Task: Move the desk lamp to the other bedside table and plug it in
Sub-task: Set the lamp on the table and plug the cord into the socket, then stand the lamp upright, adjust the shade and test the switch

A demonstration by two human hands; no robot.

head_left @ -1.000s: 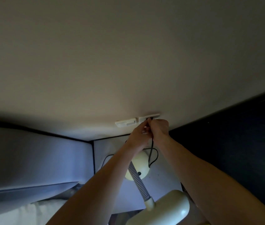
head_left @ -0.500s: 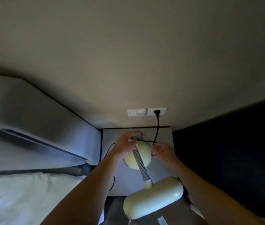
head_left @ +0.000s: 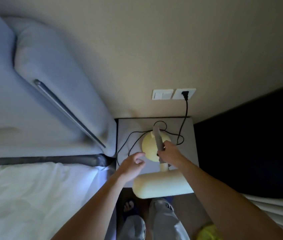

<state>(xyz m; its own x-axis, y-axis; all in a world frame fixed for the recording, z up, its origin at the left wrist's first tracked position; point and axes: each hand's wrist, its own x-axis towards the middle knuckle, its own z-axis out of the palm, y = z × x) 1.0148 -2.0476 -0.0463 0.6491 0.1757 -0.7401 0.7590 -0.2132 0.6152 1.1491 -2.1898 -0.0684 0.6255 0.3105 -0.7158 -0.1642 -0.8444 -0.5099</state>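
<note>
Plug (head_left: 185, 93) seated in the wall socket (head_left: 185, 93), beside the light switch (head_left: 162, 94); black cord (head_left: 184, 118) dropping down the wall and lying in loose loops on the tabletop (head_left: 185, 153) behind the lamp. Desk lamp (head_left: 154, 148) standing on the bedside table, round cream base roughly mid-surface, ribbed grey neck (head_left: 158, 138) arching forward, long cream head (head_left: 161, 184) overhanging the front edge. Right hand (head_left: 169, 154) clenched around the neck near its upper end, a firm grip on the flexible section. Left hand (head_left: 133, 168) released, fingers loosely curled, hovering just beside the base without touching it. Bed (head_left: 33, 196) and padded headboard (head_left: 50, 84) to the left, dark surface to the right. Judged from this: moving and plugging both look done, leaving only the final tidying step, setting the lamp's pose and position. Next move likely calls for bending the neck to lift or aim the head back over the surface, with the free hand pressing down on the base to stop it sliding or tipping. Worth minding the slack loops of cord close to the base, easily snagged or dragged if the lamp gets shifted, and the pull on the plug if it travels far forward.
</note>
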